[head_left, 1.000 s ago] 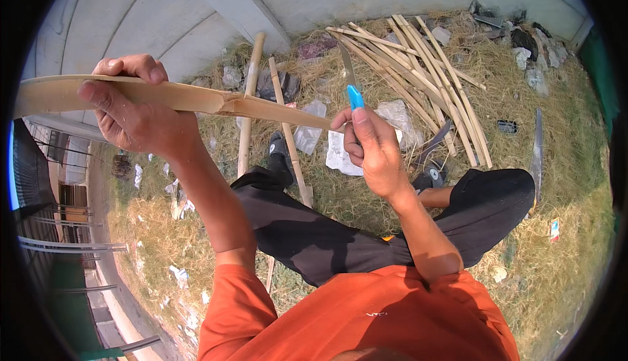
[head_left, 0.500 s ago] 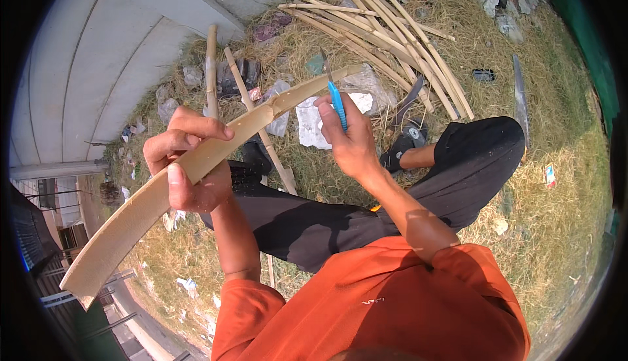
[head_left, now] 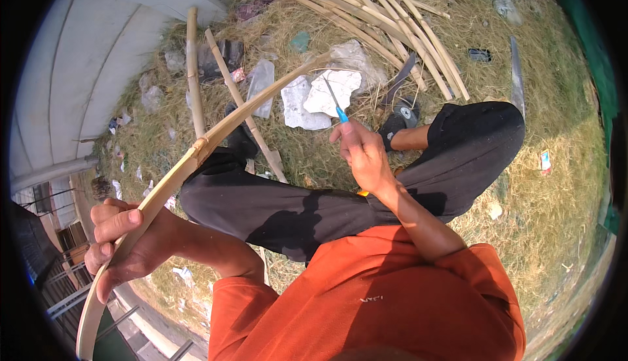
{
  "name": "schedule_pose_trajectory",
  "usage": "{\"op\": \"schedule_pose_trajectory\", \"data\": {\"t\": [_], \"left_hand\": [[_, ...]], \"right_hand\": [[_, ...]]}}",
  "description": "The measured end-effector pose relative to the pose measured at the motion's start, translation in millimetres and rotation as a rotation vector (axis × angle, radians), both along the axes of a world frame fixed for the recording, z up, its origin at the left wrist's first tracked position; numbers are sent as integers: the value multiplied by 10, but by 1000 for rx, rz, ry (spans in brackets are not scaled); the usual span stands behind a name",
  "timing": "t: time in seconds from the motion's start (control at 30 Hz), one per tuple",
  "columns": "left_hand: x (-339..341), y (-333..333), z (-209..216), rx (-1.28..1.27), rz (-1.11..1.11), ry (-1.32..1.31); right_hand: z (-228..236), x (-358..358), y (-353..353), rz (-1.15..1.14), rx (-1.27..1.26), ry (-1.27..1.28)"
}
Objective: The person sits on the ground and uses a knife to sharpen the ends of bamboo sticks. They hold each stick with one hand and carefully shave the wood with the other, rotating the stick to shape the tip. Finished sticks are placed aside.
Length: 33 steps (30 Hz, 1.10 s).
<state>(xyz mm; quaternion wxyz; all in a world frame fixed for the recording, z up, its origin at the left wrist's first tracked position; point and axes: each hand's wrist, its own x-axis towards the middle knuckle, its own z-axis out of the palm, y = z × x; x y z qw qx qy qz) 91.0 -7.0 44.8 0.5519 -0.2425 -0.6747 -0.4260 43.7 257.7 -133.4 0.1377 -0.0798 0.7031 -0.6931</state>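
My left hand is closed round the near part of a long split bamboo strip. The strip rises away from me toward the stones, with a node ring near its middle; its lower end hangs past the hand. In my right hand is a small knife with a blue handle and a thin blade pointing up and away. The blade stands apart from the strip, over a white broken stone. Most of the handle is hidden by my fingers.
A pile of bamboo strips lies on dry grass ahead. Two bamboo poles lie at the left by a pale wall. A dark curved blade rests near my right foot, and a long flat metal blade lies farther right.
My left hand has slid down and left, nearer the strip's lower end, and the strip has turned more edge-on. The right hand with the knife has moved slightly right and toward me.
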Motion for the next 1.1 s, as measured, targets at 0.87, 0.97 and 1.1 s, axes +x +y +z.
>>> {"op": "schedule_pose_trajectory", "data": {"t": [0.87, 0.97, 1.1], "left_hand": [[-434, 242, -1076, 139, 93, -61], [-413, 236, -1083, 115, 123, -100], [-482, 163, -1026, 88, 253, -177]], "right_hand": [[-38, -323, -773, 222, 291, 317], [-128, -420, -780, 252, 366, 384], [-296, -515, -916, 179, 362, 512]]}}
